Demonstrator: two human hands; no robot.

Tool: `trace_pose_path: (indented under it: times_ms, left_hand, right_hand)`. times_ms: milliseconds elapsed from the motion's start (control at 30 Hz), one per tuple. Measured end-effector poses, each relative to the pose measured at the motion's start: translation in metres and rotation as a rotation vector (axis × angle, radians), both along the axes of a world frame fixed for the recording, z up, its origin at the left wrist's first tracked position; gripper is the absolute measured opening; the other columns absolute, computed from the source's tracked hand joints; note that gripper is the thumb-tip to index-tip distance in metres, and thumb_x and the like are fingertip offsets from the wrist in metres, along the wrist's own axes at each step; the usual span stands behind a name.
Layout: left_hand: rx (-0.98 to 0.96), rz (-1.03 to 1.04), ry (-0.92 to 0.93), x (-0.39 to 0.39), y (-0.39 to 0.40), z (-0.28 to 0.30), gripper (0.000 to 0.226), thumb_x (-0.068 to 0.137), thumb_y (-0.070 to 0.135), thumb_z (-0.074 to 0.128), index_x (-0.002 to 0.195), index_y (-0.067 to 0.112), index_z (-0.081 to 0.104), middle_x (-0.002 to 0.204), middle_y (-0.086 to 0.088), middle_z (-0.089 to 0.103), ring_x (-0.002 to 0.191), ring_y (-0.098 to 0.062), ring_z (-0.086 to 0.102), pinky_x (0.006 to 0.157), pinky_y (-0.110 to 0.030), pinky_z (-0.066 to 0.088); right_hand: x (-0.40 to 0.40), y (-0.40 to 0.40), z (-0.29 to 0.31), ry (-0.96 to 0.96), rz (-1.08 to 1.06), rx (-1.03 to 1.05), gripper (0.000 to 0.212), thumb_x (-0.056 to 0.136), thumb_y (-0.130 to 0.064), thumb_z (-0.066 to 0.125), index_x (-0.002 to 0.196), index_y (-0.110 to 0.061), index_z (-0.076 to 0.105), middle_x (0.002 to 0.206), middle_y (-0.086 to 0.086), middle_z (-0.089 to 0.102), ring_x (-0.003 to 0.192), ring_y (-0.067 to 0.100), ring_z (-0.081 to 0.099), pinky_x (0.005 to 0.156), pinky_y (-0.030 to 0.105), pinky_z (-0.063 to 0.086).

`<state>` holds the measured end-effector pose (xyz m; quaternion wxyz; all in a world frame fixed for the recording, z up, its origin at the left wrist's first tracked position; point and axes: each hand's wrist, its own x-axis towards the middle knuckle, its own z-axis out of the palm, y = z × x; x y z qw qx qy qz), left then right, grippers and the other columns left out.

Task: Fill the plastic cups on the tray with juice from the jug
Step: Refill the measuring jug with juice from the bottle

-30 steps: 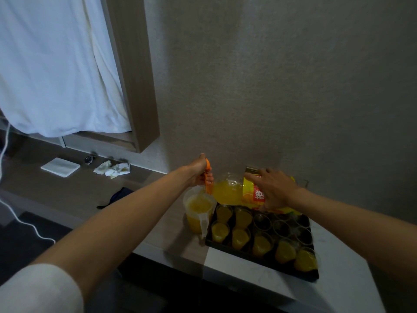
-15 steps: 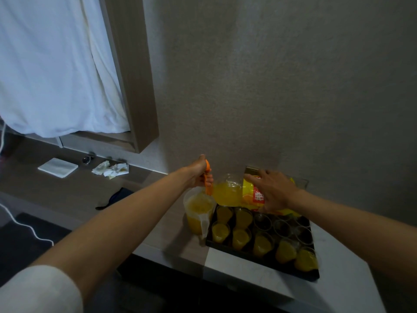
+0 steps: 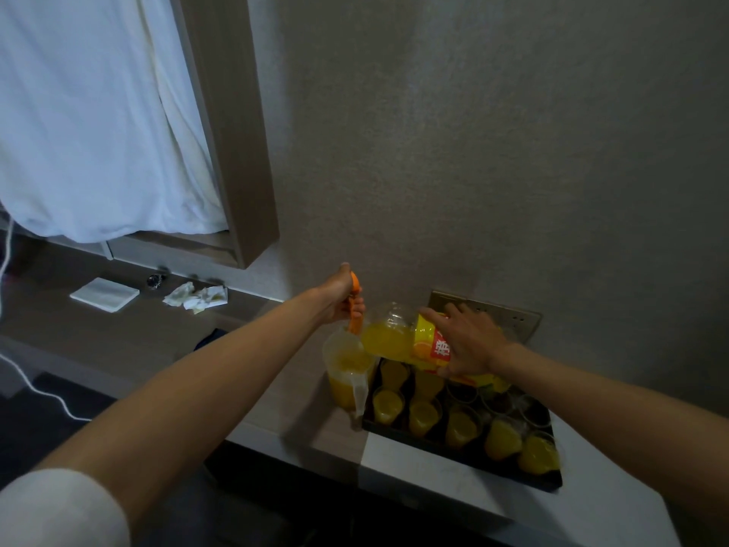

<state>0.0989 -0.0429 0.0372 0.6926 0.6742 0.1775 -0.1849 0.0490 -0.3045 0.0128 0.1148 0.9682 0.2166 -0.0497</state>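
A big juice bottle [image 3: 388, 341] with a yellow label lies tilted, its neck over a clear plastic jug [image 3: 347, 373] that is partly full of orange juice. My left hand [image 3: 339, 298] grips the bottle's orange handle [image 3: 356, 321] near the neck. My right hand [image 3: 469, 341] holds the bottle's body at the label. The jug stands just left of a black tray [image 3: 453, 456]. On the tray, several plastic cups [image 3: 424, 418] in the front rows hold juice, while cups at the back right [image 3: 461, 392] look empty, partly hidden by the bottle.
A brass socket plate [image 3: 509, 315] sits on the wall behind the bottle. On the dark ledge to the left lie a white napkin [image 3: 104, 294], crumpled tissues [image 3: 197, 298], a watch [image 3: 154, 281] and a dark item [image 3: 209, 337]. A white cable [image 3: 39, 388] trails at far left. The counter's front edge runs just below the tray.
Both hands keep the bottle tilted over the jug in almost the same pose. Only the view has shifted slightly.
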Motion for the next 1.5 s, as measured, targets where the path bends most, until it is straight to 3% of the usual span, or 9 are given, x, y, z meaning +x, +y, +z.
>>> trace_pose_path:
  times_ms: [400,700,867,1000,1167,1233,1333,1433,1500]
  left_hand:
    - [0.104,0.034,-0.245,0.018,-0.011,0.049,0.057,0.108,0.051,0.021,0.072,0.015,0.046,0.064,-0.006,0.045,0.049,-0.015,0.036,0.047,-0.023,0.032]
    - [0.060,0.021,-0.432,0.030,-0.042,0.101,0.056,0.109,0.049,0.025,0.071,0.015,0.047,0.059,-0.006,0.041,0.041,-0.014,0.032,0.047,-0.025,0.026]
    - [0.049,-0.046,-0.543,0.037,-0.058,0.128,0.055,0.111,0.044,0.025,0.073,0.011,0.048,0.059,-0.009,0.039,0.039,-0.014,0.032,0.048,-0.028,0.024]
    - [0.073,-0.094,-0.605,0.047,-0.063,0.139,0.054,0.111,0.044,0.026,0.072,0.012,0.047,0.061,-0.010,0.039,0.040,-0.016,0.031,0.047,-0.026,0.024]
    - [0.082,-0.126,-0.622,0.066,-0.064,0.142,0.054,0.110,0.045,0.028,0.069,0.014,0.046,0.062,-0.011,0.041,0.043,-0.017,0.032,0.048,-0.025,0.025]
    - [0.115,-0.119,-0.626,0.074,-0.062,0.137,0.055,0.110,0.045,0.030,0.067,0.014,0.047,0.061,-0.010,0.044,0.041,-0.015,0.035,0.048,-0.023,0.030]
    - [0.203,-0.123,-0.630,0.089,-0.055,0.124,0.057,0.108,0.049,0.031,0.065,0.017,0.051,0.063,-0.006,0.051,0.046,-0.015,0.042,0.062,-0.029,0.039]
    - [0.265,-0.175,-0.627,0.098,-0.046,0.115,0.056,0.107,0.052,0.030,0.066,0.021,0.051,0.064,-0.002,0.052,0.053,-0.016,0.044,0.071,-0.035,0.038]
    - [0.292,-0.213,-0.643,0.102,-0.041,0.111,0.055,0.108,0.051,0.029,0.067,0.023,0.052,0.065,-0.001,0.052,0.054,-0.016,0.044,0.072,-0.034,0.038]
  right_hand:
    - [0.014,-0.001,-0.007,0.045,-0.118,0.384,0.128,0.058,-0.076,0.078,0.157,-0.042,0.004,0.152,0.007,0.040,0.134,0.033,0.045,0.101,0.051,0.048]
    - [0.042,-0.008,-0.019,0.030,-0.168,0.869,0.126,0.046,-0.070,0.086,0.152,-0.040,0.025,0.143,-0.001,0.053,0.124,0.023,0.056,0.100,0.045,0.052]
    - [0.060,0.000,-0.017,0.036,-0.216,1.066,0.121,0.043,-0.060,0.090,0.146,-0.034,0.032,0.133,-0.003,0.057,0.118,0.018,0.058,0.097,0.032,0.048]
    - [0.075,0.013,-0.014,0.083,-0.269,1.122,0.123,0.047,-0.037,0.102,0.147,-0.028,0.032,0.137,0.002,0.054,0.125,0.023,0.055,0.102,0.037,0.047]
    - [0.108,0.033,-0.014,0.096,-0.278,1.143,0.145,0.034,-0.068,0.096,0.154,-0.030,0.023,0.150,0.005,0.045,0.138,0.026,0.047,0.112,0.053,0.044]
    - [0.110,0.047,0.003,0.108,-0.279,1.153,0.148,0.041,-0.055,0.100,0.159,-0.029,0.014,0.161,0.007,0.033,0.146,0.026,0.037,0.116,0.050,0.040]
    - [0.117,0.065,0.021,0.120,-0.253,1.214,0.138,0.058,-0.040,0.097,0.161,-0.031,0.007,0.166,0.005,0.021,0.151,0.024,0.027,0.117,0.046,0.039]
    - [0.129,0.086,0.033,0.128,-0.240,1.240,0.139,0.054,-0.059,0.087,0.162,-0.023,0.007,0.167,0.006,0.021,0.151,0.024,0.027,0.118,0.046,0.036]
    - [0.139,0.105,0.037,0.133,-0.263,1.245,0.140,0.054,-0.062,0.091,0.162,-0.021,0.011,0.162,0.003,0.030,0.146,0.020,0.034,0.118,0.040,0.037]
